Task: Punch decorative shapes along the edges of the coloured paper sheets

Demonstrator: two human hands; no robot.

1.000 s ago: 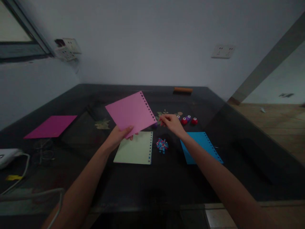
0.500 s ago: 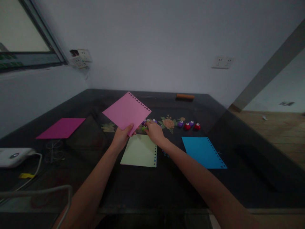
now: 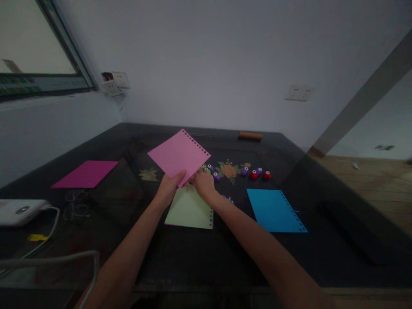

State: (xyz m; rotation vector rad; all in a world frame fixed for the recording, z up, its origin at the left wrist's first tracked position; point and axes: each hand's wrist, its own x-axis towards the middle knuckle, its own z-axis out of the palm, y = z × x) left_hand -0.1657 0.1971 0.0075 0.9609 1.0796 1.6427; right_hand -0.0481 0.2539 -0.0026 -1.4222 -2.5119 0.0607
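Observation:
My left hand point(image 3: 169, 189) pinches the near corner of a light pink paper sheet point(image 3: 178, 155) with a punched far edge and holds it tilted above the dark table point(image 3: 199, 257). My right hand point(image 3: 202, 183) is curled right beside it, its fingertips at the sheet's lower right edge; whether they grip anything is hidden. Just past those fingers sit small green and purple craft punches point(image 3: 210, 170). A pale green sheet point(image 3: 189, 210) lies flat under both hands.
A blue punched sheet point(image 3: 275, 209) lies to the right, with purple and red punches point(image 3: 255, 173) behind it. A magenta sheet point(image 3: 85, 174) lies far left. A white device with a cable point(image 3: 19, 210) and glasses point(image 3: 75, 206) are at the left; an orange bar point(image 3: 251, 135) is at the back.
My right hand has moved left from the red and purple punches to the pink sheet's lower edge. The left hand kept the sheet raised. My view shifted slightly.

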